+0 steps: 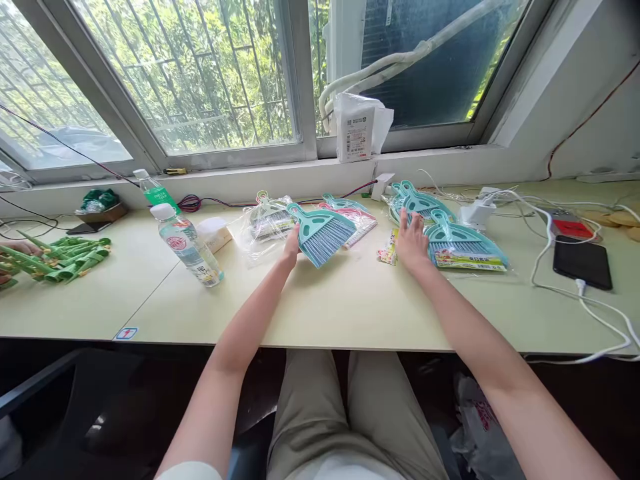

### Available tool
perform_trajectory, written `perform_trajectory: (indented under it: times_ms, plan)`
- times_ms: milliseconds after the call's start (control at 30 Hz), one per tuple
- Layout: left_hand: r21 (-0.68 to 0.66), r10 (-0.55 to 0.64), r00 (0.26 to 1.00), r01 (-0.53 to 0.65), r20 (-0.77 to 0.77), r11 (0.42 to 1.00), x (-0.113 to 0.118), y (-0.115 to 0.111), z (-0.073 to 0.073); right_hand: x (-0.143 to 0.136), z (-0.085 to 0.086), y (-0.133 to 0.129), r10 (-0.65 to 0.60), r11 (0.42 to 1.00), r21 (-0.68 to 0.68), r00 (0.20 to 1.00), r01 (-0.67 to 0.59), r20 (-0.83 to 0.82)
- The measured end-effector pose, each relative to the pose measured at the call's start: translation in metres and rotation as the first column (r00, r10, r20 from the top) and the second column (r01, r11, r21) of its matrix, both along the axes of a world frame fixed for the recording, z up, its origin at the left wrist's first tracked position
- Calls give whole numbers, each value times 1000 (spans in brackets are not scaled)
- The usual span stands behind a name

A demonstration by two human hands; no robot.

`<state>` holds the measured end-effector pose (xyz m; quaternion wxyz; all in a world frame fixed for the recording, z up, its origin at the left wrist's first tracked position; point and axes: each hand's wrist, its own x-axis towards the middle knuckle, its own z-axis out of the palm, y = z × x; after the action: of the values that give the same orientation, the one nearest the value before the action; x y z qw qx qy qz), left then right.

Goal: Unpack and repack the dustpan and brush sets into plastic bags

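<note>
A turquoise hand brush with grey bristles is gripped at its handle side by my left hand, tilted above the table. Behind that hand lies a clear plastic wrapper around another brush with a green-edged handle. My right hand reaches over the table with its fingers apart, beside a wrapped turquoise brush set with a yellow label. Its fingertips are close to more turquoise brush sets; whether they touch is unclear. A small colourful printed card lies left of this hand. Pink printed packaging lies behind the held brush.
Two plastic bottles stand left of my left arm, near a white lump. Green stalk-like pieces lie at far left, beside another person's hand. A phone with white cables lies right. A tissue pack stands on the sill.
</note>
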<state>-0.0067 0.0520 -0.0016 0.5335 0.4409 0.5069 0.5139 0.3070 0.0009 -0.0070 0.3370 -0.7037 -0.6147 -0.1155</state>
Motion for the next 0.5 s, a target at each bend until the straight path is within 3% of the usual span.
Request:
perform_trajectory:
  times_ms: [67, 133, 233, 367, 500]
  plan:
    - [25, -30, 999, 31, -17, 999, 4, -3, 0, -12, 9, -10, 30, 998, 53, 995, -35, 91]
    - [91, -105, 993, 109, -48, 990, 15, -11, 2, -35, 17, -21, 182, 975, 102, 975, -195, 125]
    - [270, -268, 954, 295, -133, 917, 36, -30, 4, -76, 20, -36, 375, 915, 103, 916, -391, 144]
    - [412, -282, 926, 366, -250, 835, 55, -52, 5, -101, 14, -41, 364, 929, 51, 930, -366, 45]
    - [360, -410, 885, 465, -222, 809, 55, -56, 10, -91, 14, -36, 325, 946, 47, 929, -322, -179]
